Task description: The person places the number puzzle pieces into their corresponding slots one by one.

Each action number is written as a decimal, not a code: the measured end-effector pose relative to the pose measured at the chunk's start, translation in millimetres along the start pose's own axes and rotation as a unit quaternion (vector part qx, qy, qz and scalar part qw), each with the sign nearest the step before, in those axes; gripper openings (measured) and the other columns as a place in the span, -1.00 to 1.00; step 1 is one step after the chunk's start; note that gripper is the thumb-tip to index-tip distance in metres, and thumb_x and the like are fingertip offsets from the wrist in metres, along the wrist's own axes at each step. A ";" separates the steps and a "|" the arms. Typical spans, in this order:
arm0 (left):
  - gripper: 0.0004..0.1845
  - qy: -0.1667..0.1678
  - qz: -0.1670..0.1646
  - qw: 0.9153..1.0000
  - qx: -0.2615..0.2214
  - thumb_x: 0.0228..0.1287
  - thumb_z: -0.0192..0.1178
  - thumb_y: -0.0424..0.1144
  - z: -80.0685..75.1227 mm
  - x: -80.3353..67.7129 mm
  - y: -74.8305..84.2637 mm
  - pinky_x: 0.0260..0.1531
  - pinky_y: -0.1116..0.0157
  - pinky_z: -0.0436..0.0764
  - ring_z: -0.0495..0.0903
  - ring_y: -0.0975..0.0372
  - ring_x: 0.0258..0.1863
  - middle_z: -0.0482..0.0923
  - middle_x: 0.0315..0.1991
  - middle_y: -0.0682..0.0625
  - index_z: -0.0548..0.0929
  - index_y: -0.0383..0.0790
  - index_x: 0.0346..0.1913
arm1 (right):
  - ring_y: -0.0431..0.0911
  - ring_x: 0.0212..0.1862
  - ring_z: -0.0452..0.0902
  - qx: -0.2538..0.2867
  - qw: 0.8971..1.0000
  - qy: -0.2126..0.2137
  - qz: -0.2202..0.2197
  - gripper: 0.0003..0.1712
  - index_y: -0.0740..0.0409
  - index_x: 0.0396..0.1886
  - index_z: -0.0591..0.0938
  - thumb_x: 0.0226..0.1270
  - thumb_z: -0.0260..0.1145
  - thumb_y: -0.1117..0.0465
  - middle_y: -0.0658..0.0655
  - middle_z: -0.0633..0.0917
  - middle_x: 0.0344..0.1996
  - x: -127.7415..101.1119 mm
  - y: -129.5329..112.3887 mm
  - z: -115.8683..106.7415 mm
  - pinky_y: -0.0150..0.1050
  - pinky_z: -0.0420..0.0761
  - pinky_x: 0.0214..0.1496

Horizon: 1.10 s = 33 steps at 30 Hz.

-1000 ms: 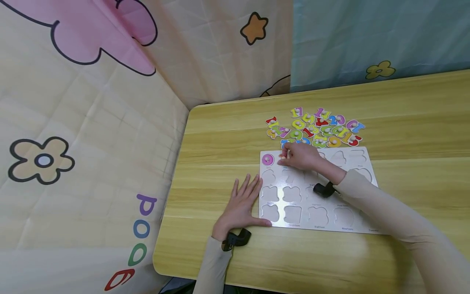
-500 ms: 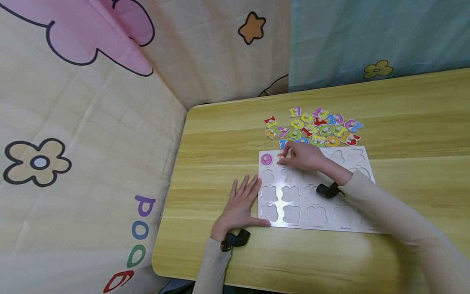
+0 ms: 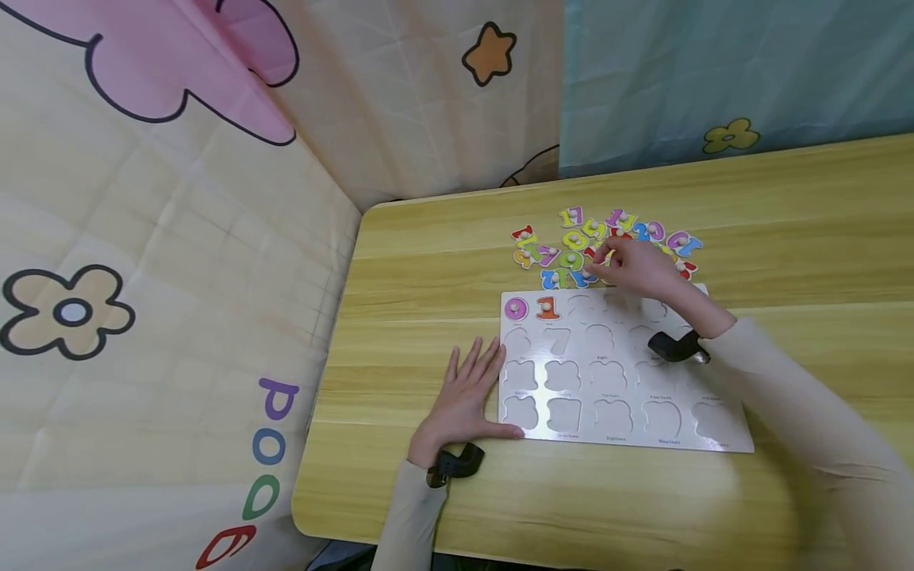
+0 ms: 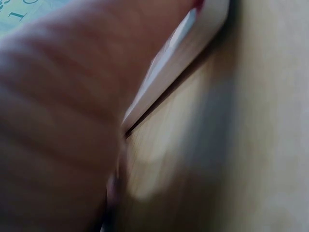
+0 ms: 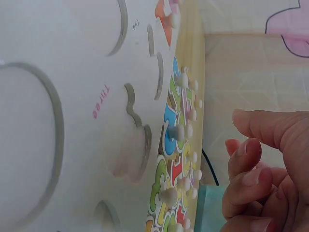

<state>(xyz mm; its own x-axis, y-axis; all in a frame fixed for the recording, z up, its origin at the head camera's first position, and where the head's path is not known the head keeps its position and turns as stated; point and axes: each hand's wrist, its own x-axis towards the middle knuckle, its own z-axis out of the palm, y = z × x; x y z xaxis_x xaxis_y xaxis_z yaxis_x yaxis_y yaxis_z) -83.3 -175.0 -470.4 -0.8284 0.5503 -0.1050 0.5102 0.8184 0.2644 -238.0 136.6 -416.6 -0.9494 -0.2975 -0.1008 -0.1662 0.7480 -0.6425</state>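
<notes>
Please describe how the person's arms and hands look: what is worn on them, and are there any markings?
Both arms wear long, close-fitting beige sleeves that end at the wrists. Each wrist carries a small black strapped device: one on the left wrist, one on the right wrist. The left hand and right hand are bare, without gloves. The right wrist view shows reddish-pink painted fingernails.

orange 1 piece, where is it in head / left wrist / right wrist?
Head: orange 1 piece sits in the puzzle board's top row, second slot, beside the pink 0 piece.
Left wrist: not in view; only the board's edge shows.
Right wrist: top edge, centre.
Shared landmark: the white puzzle board.
</notes>
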 end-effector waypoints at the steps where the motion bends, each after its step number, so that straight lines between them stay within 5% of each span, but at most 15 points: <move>1: 0.35 0.000 0.000 1.000 -0.001 -0.20 0.24 0.50 -0.1 0.0 0.0 0.34 -0.06 -0.43 -0.42 0.05 0.46 -0.30 0.52 -0.02 -0.18 -0.18 0.51 | 0.00 -0.58 0.31 0.002 1.000 0.004 0.003 -0.68 0.23 -0.22 0.57 0.28 0.31 0.04 0.12 0.46 -0.63 0.8 2.2 -1.3 -0.23 0.25 -0.63; 23: 0.34 0.003 -0.004 1.000 0.002 -0.19 0.24 0.50 0.9 0.4 -0.1 0.35 -0.04 -0.43 -0.41 0.07 0.46 -0.32 0.52 0.01 -0.17 -0.17 0.51 | 0.02 -0.54 0.37 -0.099 0.994 -0.005 0.055 -0.63 0.17 -0.38 0.50 0.26 0.31 -0.05 0.11 0.47 -0.63 14.8 -1.4 24.9 -0.23 0.24 -0.60; 33: 0.35 0.004 0.000 1.000 -0.002 -0.19 0.24 0.50 1.9 0.9 -0.5 0.34 -0.05 -0.43 -0.40 0.05 0.46 -0.30 0.52 -0.01 -0.17 -0.18 0.51 | 0.01 -0.54 0.35 -0.031 0.998 -0.022 0.043 -0.63 0.22 -0.31 0.55 0.22 0.35 -0.02 0.14 0.46 -0.62 11.3 1.4 16.0 -0.24 0.26 -0.59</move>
<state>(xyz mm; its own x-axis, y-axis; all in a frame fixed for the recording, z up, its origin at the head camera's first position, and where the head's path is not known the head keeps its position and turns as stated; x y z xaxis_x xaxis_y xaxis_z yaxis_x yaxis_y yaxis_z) -83.7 -174.6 -472.5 -0.8297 0.5496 -0.0976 0.5099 0.8173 0.2685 -244.7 124.7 -430.9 -0.9481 -0.2561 -0.1883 -0.1021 0.8064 -0.5825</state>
